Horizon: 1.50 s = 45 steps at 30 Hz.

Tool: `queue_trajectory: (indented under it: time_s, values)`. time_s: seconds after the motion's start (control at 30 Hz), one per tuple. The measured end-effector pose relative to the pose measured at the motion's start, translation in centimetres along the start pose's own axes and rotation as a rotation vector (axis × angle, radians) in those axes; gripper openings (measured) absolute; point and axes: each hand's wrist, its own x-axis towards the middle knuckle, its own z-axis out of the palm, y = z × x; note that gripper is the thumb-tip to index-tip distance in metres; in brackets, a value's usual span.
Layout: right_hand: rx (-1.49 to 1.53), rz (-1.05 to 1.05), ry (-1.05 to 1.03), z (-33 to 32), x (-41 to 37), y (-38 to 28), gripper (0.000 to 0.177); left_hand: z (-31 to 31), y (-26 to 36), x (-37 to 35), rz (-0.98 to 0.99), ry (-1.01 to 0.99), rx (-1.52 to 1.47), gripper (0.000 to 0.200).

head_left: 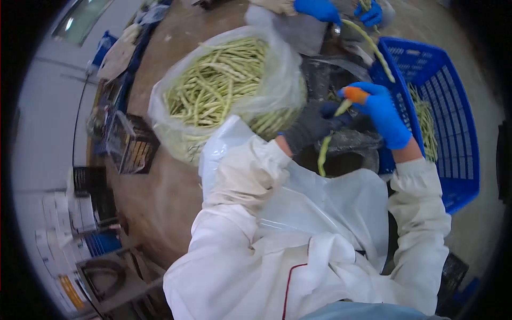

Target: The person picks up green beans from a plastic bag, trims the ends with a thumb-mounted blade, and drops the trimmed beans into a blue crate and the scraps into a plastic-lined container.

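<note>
My left hand (pixel 312 127), in a dark grey glove, is closed on a long pale green bean (pixel 323 154), whose lower end hangs below the fingers. My right hand (pixel 383 113) wears a blue glove with an orange cover on one finger and pinches the upper part of the same bean. Beside my left hand stands a large clear plastic bag (pixel 160 106), filled with long green beans (pixel 218 80). Close to my right hand is a blue plastic crate (pixel 453 122) with some beans (pixel 424 122) inside.
Across from me, another person's blue-gloved hands (pixel 368 13) are near a long bean (pixel 373 45). Dark containers (pixel 362 141) lie beneath my hands. On the left are a dark crate (pixel 136 144), a metal shelf (pixel 117 282) and stacked white boxes (pixel 56 213).
</note>
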Motion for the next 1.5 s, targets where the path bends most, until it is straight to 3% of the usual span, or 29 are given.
queue_trajectory:
  time_s: [0.03,0.1,0.13,0.2,0.27,0.33,0.4,0.47,0.57,0.6,0.63,0.7,0.8,0.9,0.97,1.0,1.07,1.3,1.5]
  values:
    - [0.001,-0.123,0.103,-1.2,0.2,0.3,0.023,0.0,0.1,-0.2,-0.038,-0.028,0.070,0.022]
    - [-0.048,-0.353,0.345,-5.0,1.1,1.3,0.022,-0.2,-1.7,0.4,0.075,-0.020,0.396,0.022]
    - [0.070,-0.251,0.496,-6.4,0.4,-0.4,0.023,-0.3,-3.1,0.6,0.127,-0.017,0.557,0.022]
    - [0.230,-0.366,0.709,-11.7,-0.7,-0.1,0.025,-0.7,-4.6,0.9,0.190,-0.018,0.474,0.022]
    - [0.055,-0.323,0.981,-16.1,-2.4,-0.2,0.028,-1.1,-4.9,0.9,0.286,0.011,0.462,0.022]
    - [-0.702,-0.178,1.186,-21.7,-4.1,1.9,0.034,-1.9,-3.6,0.7,0.299,0.079,0.569,0.021]
    - [-0.770,-0.088,1.039,-26.8,-3.4,5.5,0.037,-3.6,-2.5,0.8,0.354,0.132,0.589,0.021]
    - [-0.795,-0.001,0.884,-27.0,-2.9,7.0,0.038,-7.1,-1.4,0.7,0.392,0.340,0.570,0.024]
    - [-0.683,0.025,0.645,-20.9,-1.2,5.6,0.033,-14.4,0.6,-1.3,0.204,0.611,0.526,0.027]
    - [-0.736,0.011,0.595,-18.9,-0.8,5.1,0.033,-18.0,-1.5,-1.2,0.262,0.737,0.852,0.029]
    - [-0.786,-0.002,0.549,-17.0,-0.5,4.5,0.034,-20.1,-2.0,-2.4,0.112,0.759,1.058,0.031]
    - [-0.853,-0.083,0.497,-14.2,0.2,4.5,0.033,-23.0,-3.6,-3.3,-0.318,0.593,1.275,0.048]
    - [-0.777,-0.457,0.371,-9.2,1.4,3.9,0.034,-23.4,-7.1,-2.4,-0.539,0.205,1.620,0.050]
    - [-0.684,-0.759,0.178,-0.8,-2.0,-4.7,0.039,-26.1,-11.5,-0.5,-0.558,0.112,1.749,0.052]
    - [-0.814,-1.043,0.187,2.3,-4.1,-8.2,0.038,-29.9,-15.7,0.5,-0.577,0.058,1.630,0.051]
    - [-0.873,-1.133,0.168,3.3,-6.2,-10.2,0.047,-31.6,-17.3,1.1,-0.588,0.032,1.569,0.050]
    - [-0.786,-1.193,0.035,3.9,-10.3,-13.5,0.037,-31.5,-16.7,1.1,-0.595,-0.020,1.465,0.050]
    - [-0.742,-1.238,0.032,2.9,-14.7,-13.1,0.032,-26.2,-11.2,0.5,-0.528,0.045,1.290,0.051]
    - [-0.711,-1.111,0.309,0.7,-12.5,-11.7,0.028,-24.9,-6.5,-1.5,-0.351,0.421,0.925,0.055]
